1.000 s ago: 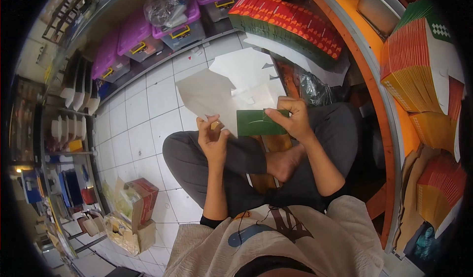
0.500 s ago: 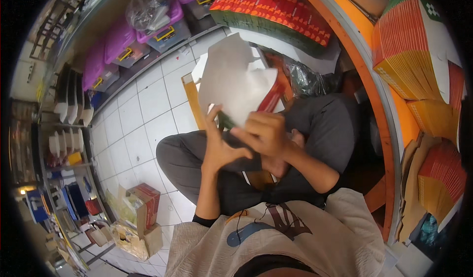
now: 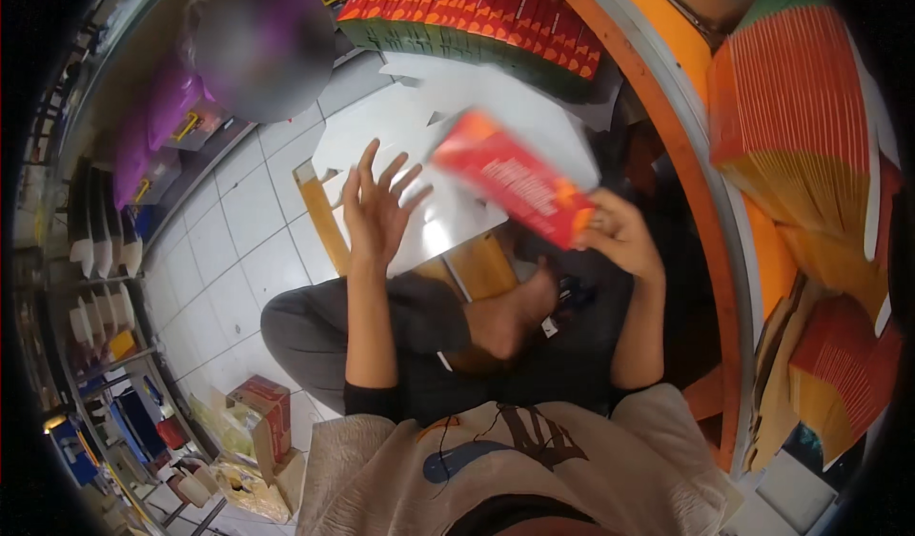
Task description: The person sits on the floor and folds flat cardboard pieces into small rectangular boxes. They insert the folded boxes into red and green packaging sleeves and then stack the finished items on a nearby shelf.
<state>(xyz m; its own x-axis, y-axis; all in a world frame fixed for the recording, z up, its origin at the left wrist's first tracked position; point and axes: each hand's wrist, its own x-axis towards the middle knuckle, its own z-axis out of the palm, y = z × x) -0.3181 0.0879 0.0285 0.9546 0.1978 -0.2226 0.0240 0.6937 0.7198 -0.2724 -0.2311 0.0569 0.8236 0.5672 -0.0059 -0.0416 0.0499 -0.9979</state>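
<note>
- Crossed legs (image 3: pixel 310 331) and bare foot (image 3: pixel 510 322): nearest the wearer, beside the low wooden surface (image 3: pixel 322 220). A dropped carton could land here and crease.
- Right hand (image 3: pixel 624 236): pinches the red carton (image 3: pixel 510 174) at one corner, thumb against fingers. The single-corner grip is probably the chief weakness; the carton could twist, bend at that corner or slip free.
- Red carton: tilted, in front of the wearer, its far end well clear of the right hand. A pale, blurred panel (image 3: pixel 548 107) lies behind it; whether the two are joined cannot be told. If they are, the loose panel could drag and fold the wrong way.
- Left hand (image 3: pixel 378 207): fingers spread, holding nothing, apart from the carton. It gives no support, so the right hand's grip alone must prevent a fall.
- White sheets (image 3: pixel 357 141): on the wooden surface, beyond the left hand. A low pass of the carton could catch their edges and shift them.
- Carton row (image 3: pixel 477 12): farthest, standing close-packed, red above green. A knock from an overlong reach could topple it.
</note>
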